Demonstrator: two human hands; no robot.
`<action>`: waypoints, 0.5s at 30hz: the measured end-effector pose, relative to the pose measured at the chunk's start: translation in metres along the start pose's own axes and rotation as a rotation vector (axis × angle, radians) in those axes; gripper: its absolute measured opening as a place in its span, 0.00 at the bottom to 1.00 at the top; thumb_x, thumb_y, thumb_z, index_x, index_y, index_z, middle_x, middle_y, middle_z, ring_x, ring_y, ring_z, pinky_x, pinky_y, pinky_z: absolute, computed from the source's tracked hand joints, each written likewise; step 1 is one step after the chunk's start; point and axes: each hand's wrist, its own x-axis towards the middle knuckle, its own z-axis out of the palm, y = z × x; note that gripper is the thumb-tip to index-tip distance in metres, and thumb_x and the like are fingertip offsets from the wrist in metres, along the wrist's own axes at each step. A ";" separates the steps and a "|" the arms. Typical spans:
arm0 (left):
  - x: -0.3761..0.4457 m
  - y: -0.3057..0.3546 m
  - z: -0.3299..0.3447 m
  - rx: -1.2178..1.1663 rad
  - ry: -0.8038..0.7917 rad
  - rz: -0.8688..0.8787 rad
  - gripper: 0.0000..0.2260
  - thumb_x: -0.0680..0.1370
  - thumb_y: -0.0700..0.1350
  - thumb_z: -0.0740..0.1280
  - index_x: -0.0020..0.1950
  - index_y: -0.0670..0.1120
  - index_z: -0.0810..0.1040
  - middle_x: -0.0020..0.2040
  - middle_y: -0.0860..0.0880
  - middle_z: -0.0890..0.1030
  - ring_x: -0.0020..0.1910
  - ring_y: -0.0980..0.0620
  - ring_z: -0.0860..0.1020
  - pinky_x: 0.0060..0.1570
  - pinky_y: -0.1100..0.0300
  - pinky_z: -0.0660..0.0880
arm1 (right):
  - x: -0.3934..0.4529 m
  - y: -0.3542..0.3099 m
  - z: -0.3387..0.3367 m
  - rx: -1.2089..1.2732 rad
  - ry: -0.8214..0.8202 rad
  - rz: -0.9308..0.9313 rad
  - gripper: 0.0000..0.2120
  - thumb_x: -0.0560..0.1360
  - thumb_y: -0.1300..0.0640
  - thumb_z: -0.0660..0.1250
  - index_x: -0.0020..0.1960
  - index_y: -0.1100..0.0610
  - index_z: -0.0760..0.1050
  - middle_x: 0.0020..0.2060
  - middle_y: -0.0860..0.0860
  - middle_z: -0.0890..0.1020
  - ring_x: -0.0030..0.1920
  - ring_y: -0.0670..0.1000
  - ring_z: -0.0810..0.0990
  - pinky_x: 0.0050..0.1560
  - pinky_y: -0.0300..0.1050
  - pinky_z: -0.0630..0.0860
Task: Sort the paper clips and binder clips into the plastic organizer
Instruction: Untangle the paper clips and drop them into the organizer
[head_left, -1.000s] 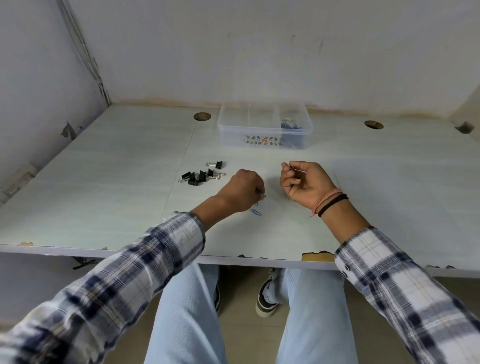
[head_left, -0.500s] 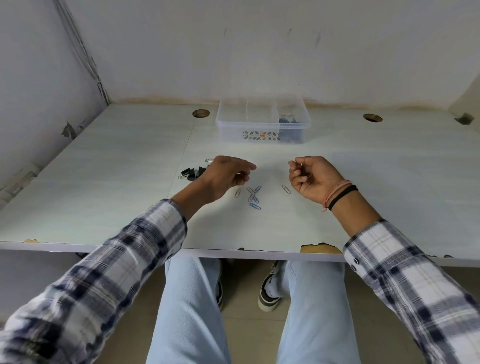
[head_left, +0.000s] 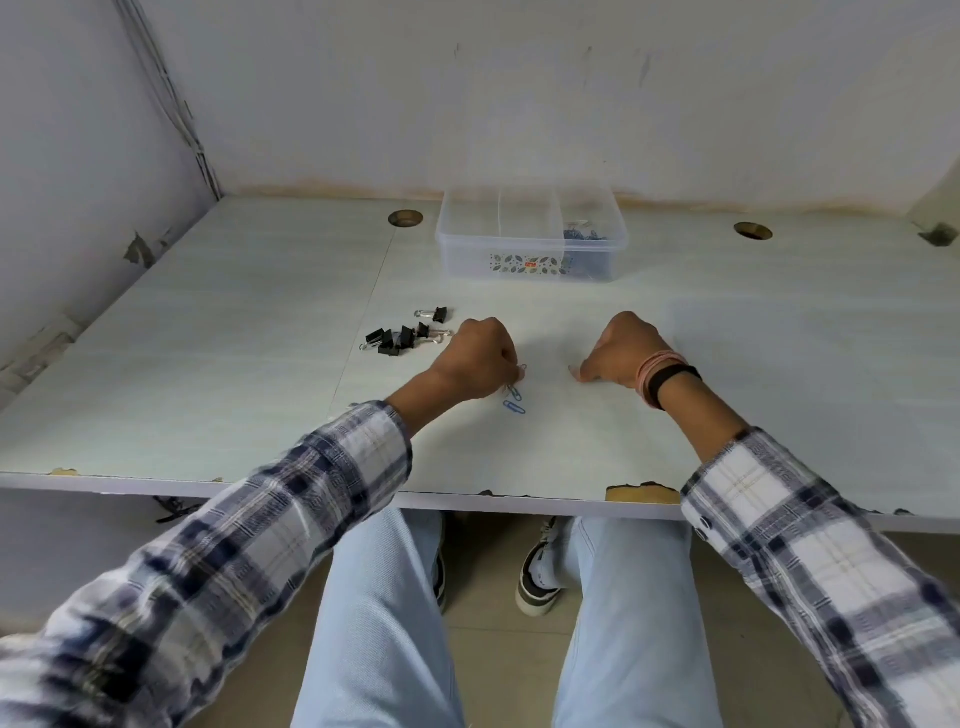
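Note:
My left hand (head_left: 475, 358) is curled knuckles-up on the table, its fingertips pinched on paper clips (head_left: 515, 388) at its right side. One blue paper clip (head_left: 514, 408) lies loose just below them. My right hand (head_left: 626, 345) is turned palm down in a closed fist, with one fingertip touching the table; whatever is inside it is hidden. Several black binder clips (head_left: 400, 335) lie in a small pile left of my left hand. The clear plastic organizer (head_left: 467, 254) stands further back, with paper clips (head_left: 584, 234) in its right compartment.
The pale table (head_left: 208, 364) has two round cable holes (head_left: 405, 218) (head_left: 753, 230) near the back wall. Its front edge is chipped (head_left: 641, 492). Walls close in at the left and back. My knees are below the front edge.
My left hand came back from the binder clips and down onto the paper clips. My right hand rolled palm down over the spot where a single clip lay.

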 end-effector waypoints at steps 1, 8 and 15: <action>-0.001 0.002 0.000 0.008 0.010 -0.001 0.07 0.74 0.42 0.75 0.46 0.38 0.86 0.43 0.41 0.85 0.40 0.43 0.82 0.38 0.61 0.74 | 0.001 -0.001 0.002 -0.043 0.016 -0.010 0.19 0.63 0.56 0.80 0.48 0.64 0.78 0.44 0.59 0.82 0.46 0.59 0.82 0.46 0.46 0.80; 0.002 0.008 0.001 -0.019 -0.006 -0.058 0.09 0.71 0.43 0.77 0.44 0.39 0.82 0.45 0.40 0.83 0.35 0.46 0.79 0.32 0.61 0.72 | -0.010 -0.015 0.005 -0.090 -0.018 -0.025 0.12 0.65 0.55 0.73 0.34 0.58 0.70 0.32 0.55 0.76 0.31 0.54 0.75 0.32 0.39 0.71; 0.004 0.005 0.004 0.052 -0.082 -0.039 0.15 0.72 0.49 0.75 0.35 0.44 0.71 0.35 0.47 0.74 0.32 0.50 0.70 0.27 0.61 0.64 | -0.024 -0.020 0.008 1.054 -0.327 0.125 0.08 0.68 0.62 0.59 0.32 0.55 0.64 0.29 0.53 0.69 0.25 0.49 0.62 0.23 0.35 0.54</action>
